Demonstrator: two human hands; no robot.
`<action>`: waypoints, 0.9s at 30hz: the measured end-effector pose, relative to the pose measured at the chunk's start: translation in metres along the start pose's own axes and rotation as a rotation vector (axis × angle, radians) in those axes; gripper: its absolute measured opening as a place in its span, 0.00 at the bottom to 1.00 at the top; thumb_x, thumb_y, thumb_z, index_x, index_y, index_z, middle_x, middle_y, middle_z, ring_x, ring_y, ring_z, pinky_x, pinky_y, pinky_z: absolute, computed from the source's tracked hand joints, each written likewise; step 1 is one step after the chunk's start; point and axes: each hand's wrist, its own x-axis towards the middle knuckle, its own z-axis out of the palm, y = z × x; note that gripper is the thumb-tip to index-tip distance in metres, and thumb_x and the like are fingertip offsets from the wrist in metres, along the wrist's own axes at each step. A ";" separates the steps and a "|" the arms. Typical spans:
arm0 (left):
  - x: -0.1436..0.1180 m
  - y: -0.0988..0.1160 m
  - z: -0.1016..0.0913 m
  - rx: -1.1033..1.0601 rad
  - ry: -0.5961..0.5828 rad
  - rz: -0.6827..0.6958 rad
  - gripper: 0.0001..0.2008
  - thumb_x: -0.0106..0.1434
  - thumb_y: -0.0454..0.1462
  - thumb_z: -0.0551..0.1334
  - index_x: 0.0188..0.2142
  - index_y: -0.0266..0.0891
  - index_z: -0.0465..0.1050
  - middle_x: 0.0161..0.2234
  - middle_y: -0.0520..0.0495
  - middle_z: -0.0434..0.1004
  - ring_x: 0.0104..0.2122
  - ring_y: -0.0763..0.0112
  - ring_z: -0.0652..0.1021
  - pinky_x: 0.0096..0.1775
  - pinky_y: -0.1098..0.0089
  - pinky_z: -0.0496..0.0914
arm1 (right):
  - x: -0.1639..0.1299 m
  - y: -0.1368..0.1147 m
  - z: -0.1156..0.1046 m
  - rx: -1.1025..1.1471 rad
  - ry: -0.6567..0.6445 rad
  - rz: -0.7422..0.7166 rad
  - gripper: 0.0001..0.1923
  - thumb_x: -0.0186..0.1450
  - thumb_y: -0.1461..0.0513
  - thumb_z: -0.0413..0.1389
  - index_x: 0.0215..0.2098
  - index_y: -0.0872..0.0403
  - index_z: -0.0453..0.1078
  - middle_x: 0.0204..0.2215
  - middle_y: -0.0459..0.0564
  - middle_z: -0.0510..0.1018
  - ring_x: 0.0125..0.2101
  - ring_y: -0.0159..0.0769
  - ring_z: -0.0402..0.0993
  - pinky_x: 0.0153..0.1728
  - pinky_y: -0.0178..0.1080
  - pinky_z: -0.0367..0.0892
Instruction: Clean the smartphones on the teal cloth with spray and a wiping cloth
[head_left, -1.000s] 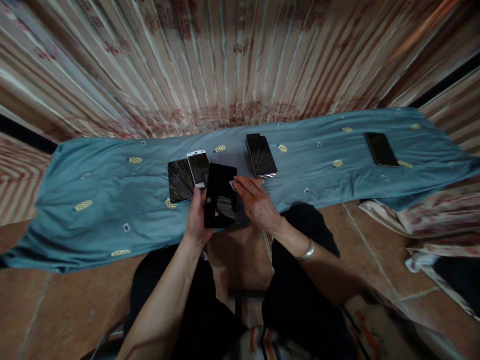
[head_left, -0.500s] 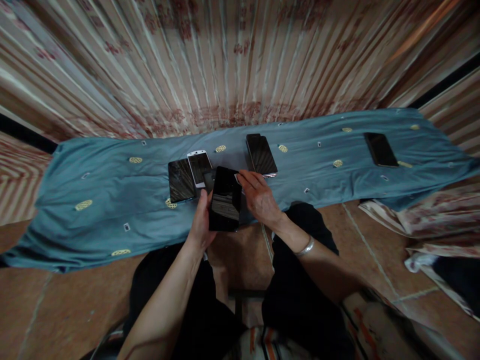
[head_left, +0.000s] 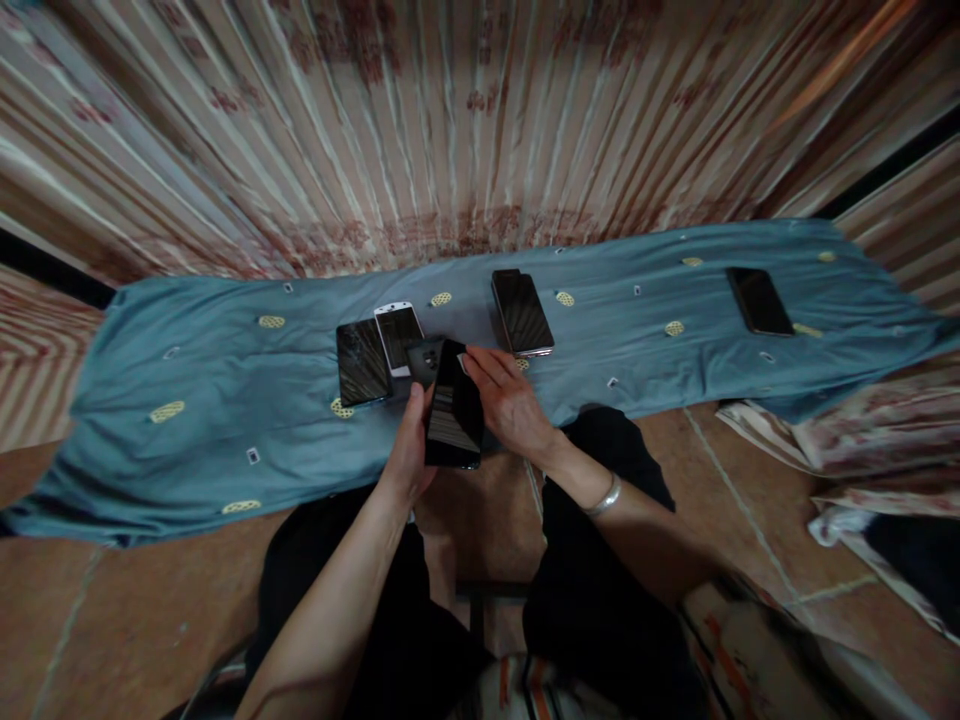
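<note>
Above the near edge of the blue cloth (head_left: 225, 400), the left hand (head_left: 411, 450) grips a black phone (head_left: 453, 408) by its edge, the right hand (head_left: 510, 402) open, fingers on its far corner. Stiff, light, slick glass — likely breakable, best held by the side edges.

A pleated curtain (head_left: 465, 120) in faded pink and cream stripes with reddish floral print fills the whole back of the view. Below it a long teal cloth (head_left: 187, 400) dotted with small yellow oval motifs lies spread across the floor. The floor (head_left: 135, 620) is reddish-brown tile with pale grout lines. Crumpled patterned fabric (head_left: 862, 450) is heaped at the right edge, and the light is dim and warm
</note>
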 end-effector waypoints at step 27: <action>0.005 0.013 -0.004 0.057 0.093 0.151 0.28 0.70 0.55 0.52 0.53 0.37 0.76 0.47 0.40 0.84 0.50 0.55 0.81 0.52 0.58 0.75 | -0.026 -0.040 -0.014 0.498 0.036 -0.001 0.18 0.68 0.70 0.48 0.45 0.54 0.78 0.43 0.51 0.84 0.44 0.35 0.81 0.49 0.40 0.76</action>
